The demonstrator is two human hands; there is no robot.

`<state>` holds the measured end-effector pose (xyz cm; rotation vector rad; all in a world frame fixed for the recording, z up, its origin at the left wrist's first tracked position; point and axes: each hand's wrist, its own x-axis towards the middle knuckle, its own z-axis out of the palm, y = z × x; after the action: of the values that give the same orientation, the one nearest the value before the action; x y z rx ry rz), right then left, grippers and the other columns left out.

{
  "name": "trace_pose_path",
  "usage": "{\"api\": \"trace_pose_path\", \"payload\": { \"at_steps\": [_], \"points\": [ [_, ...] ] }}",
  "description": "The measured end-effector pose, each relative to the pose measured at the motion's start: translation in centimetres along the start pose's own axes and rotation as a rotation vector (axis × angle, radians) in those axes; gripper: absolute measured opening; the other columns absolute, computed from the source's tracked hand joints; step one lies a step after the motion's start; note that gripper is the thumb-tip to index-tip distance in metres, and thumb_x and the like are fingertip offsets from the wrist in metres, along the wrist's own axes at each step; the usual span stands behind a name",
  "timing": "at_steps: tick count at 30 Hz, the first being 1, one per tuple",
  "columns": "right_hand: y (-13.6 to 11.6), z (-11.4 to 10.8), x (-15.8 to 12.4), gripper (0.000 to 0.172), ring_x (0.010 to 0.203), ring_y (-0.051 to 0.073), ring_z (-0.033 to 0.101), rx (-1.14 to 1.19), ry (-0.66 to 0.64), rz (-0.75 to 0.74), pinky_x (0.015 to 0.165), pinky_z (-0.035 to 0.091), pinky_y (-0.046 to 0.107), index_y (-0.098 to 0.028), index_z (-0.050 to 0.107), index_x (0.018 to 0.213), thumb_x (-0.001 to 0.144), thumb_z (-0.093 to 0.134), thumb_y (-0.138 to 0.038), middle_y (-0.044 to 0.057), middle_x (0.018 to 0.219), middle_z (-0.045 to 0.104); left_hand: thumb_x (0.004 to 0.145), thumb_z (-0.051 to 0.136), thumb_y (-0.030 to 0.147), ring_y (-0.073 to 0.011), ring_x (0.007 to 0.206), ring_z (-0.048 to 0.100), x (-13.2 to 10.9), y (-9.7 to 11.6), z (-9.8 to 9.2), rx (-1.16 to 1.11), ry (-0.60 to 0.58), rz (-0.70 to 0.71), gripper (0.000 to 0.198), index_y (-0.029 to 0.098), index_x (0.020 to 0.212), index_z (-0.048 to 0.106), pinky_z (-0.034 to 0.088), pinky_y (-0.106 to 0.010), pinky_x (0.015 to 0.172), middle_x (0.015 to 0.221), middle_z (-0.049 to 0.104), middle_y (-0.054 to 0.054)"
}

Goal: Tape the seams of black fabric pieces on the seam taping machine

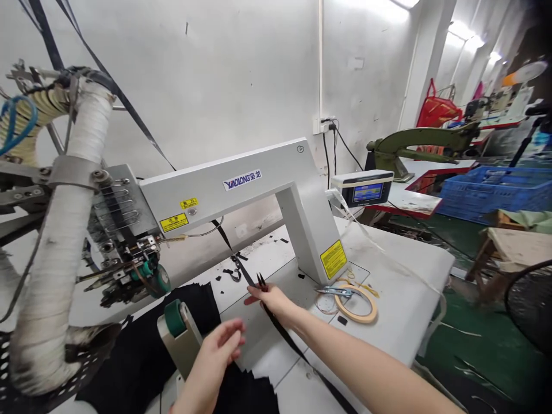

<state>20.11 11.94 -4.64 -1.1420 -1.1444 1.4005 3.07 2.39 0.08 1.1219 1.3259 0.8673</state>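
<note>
My right hand (271, 302) is closed round a small dark tool with two pointed tips, which look like thread snips (261, 282). A long black strap (287, 339) passes at that hand, coming from under the white machine arm and running on to the lower right. Whether the fingers also pinch the strap cannot be made out. My left hand (222, 345) hovers beside the green roller (173, 317) with loosely bent fingers and nothing in it. Black fabric (142, 345) lies around the roller's post, partly hidden behind my left hand.
A white taping machine (241, 178) spans the table, its head with rollers and a wrapped hose (64, 247) at left. Masking tape (371, 307) and blue-handled snips (336, 291) lie at right. Black scraps (235, 275) dot the tabletop. A control screen (367, 192) stands behind.
</note>
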Motion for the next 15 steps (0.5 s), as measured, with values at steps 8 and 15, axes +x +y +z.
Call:
{"api": "trace_pose_path", "payload": {
  "at_steps": [8, 15],
  "points": [
    [2.4, -1.4, -6.1, 0.027, 0.066, 0.017, 0.06, -0.945, 0.173, -0.643, 0.058, 0.036, 0.025, -0.019, 0.061, 0.091, 0.071, 0.047, -0.007, 0.005, 0.082, 0.068, 0.061, 0.077, 0.036, -0.0036, 0.047, 0.037, 9.1, 3.3, 5.7, -0.212, 0.204, 0.076, 0.035, 0.01, 0.08, 0.066, 0.025, -0.019, 0.043, 0.076, 0.065, -0.006],
    [4.3, -14.7, -16.5, 0.016, 0.068, 0.02, 0.064, -1.192, 0.396, -0.233, 0.057, 0.038, 0.025, -0.023, 0.059, 0.08, 0.072, 0.048, -0.015, 0.002, 0.073, 0.069, 0.074, 0.07, 0.024, -0.0017, 0.043, 0.039, 11.7, 5.1, 3.6, -0.501, 0.138, 0.049, 0.014, 0.014, 0.083, 0.064, 0.03, -0.014, 0.038, 0.068, 0.057, 0.0]
  ]
}}
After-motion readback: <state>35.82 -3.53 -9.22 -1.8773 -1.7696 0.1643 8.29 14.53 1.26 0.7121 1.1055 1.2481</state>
